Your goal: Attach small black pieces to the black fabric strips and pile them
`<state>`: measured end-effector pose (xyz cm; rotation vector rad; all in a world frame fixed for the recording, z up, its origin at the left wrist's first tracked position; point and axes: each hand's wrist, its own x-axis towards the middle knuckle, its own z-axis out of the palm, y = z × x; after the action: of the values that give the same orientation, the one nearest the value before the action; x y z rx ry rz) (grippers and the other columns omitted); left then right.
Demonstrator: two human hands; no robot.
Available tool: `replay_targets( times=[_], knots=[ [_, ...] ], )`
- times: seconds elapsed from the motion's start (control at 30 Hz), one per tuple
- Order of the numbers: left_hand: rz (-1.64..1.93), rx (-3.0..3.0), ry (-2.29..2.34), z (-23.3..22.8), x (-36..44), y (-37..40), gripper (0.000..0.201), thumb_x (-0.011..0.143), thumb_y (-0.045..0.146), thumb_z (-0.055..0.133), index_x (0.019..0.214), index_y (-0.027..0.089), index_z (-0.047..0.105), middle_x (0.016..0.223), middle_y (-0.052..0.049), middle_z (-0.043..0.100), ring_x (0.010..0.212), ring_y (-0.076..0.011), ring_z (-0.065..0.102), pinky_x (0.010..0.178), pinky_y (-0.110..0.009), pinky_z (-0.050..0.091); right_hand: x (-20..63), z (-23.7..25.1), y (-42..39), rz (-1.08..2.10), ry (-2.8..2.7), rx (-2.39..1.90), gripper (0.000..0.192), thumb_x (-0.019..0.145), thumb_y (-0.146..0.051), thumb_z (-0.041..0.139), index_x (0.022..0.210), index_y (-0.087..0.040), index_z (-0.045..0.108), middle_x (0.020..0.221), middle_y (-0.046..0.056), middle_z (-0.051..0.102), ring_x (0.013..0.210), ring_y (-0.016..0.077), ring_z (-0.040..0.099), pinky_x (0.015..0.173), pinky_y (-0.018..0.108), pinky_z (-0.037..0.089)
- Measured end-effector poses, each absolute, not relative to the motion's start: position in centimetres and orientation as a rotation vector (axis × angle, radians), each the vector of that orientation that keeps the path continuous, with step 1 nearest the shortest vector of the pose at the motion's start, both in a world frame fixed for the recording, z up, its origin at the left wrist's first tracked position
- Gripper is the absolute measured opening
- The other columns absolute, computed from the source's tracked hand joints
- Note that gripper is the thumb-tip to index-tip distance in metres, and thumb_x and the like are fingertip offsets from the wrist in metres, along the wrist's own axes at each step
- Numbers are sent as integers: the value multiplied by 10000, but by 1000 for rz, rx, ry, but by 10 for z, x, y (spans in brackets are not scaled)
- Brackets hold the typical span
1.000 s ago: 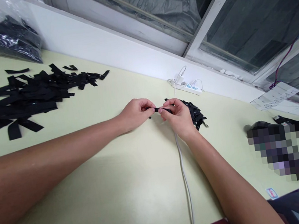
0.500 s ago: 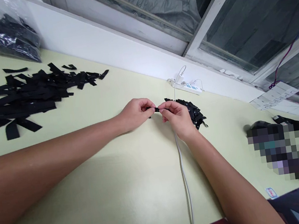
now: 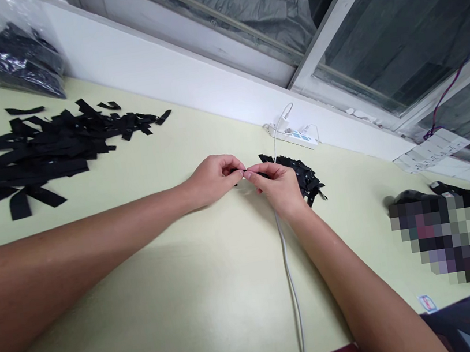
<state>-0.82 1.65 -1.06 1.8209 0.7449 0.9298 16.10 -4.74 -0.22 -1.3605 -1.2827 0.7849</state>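
My left hand (image 3: 214, 179) and my right hand (image 3: 281, 188) meet above the table, fingertips touching. Both pinch a black fabric strip (image 3: 263, 174), mostly hidden by the fingers. Just behind my right hand lies a heap of small black strip pieces (image 3: 305, 176), some with tiny shiny spots. A larger spread of loose black strips (image 3: 59, 143) lies to the left, beyond my left forearm.
A clear plastic bag of black pieces (image 3: 5, 65) stands at the back left. A white power strip (image 3: 300, 139) lies by the wall. Its grey cable (image 3: 288, 273) runs under my right wrist to the front edge. Blurred dark items (image 3: 423, 208) lie at right.
My right fingertips have moved slightly left and now meet the left ones, covering the bit of black strip that showed between them. My left hand stays put.
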Motion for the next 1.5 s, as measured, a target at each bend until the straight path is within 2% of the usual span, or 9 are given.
replay_targets(
  times=[0.37, 0.67, 0.9, 1.13, 1.27, 1.5],
  knots=[
    [941, 1795, 740, -11, -7, 17, 149, 823, 283, 631, 860, 156, 698, 789, -29, 677, 719, -144, 581, 658, -283, 426, 159, 6, -49, 941, -1087, -1345, 400, 575, -422, 901, 807, -207, 657, 641, -41, 594, 576, 94, 488, 538, 236, 446],
    [965, 1927, 881, -13, -11, 19, 145, 818, 286, 624, 923, 190, 651, 843, -24, 667, 765, -162, 604, 703, -303, 470, 166, 8, -47, 844, -943, -1385, 385, 577, -373, 880, 834, -201, 651, 704, -38, 605, 601, 94, 515, 533, 233, 461],
    [906, 2008, 967, -7, -15, 26, 163, 793, 268, 607, 920, 192, 675, 823, -32, 676, 746, -170, 612, 685, -300, 473, 168, 9, -45, 841, -854, -1395, 378, 586, -375, 867, 849, -206, 655, 728, -32, 612, 625, 100, 540, 536, 231, 473],
    [569, 2166, 953, 11, -27, 30, 177, 711, 219, 605, 840, 202, 725, 802, -32, 706, 666, -171, 597, 600, -279, 419, 170, 8, -45, 806, -847, -1411, 352, 599, -373, 860, 829, -204, 654, 734, -20, 626, 622, 101, 546, 524, 230, 472],
    [419, 2251, 908, 17, -33, 30, 185, 693, 204, 607, 817, 235, 741, 833, -24, 724, 684, -182, 607, 610, -281, 406, 171, 8, -46, 801, -869, -1407, 346, 612, -374, 864, 836, -200, 665, 733, -21, 629, 627, 99, 545, 524, 226, 472],
    [586, 2327, 887, 3, -24, 27, 167, 785, 308, 630, 852, 220, 755, 855, -39, 725, 708, -184, 607, 639, -289, 403, 170, 5, -45, 748, -921, -1423, 353, 623, -403, 845, 845, -208, 652, 722, -25, 635, 609, 107, 549, 532, 245, 464]
  ],
)
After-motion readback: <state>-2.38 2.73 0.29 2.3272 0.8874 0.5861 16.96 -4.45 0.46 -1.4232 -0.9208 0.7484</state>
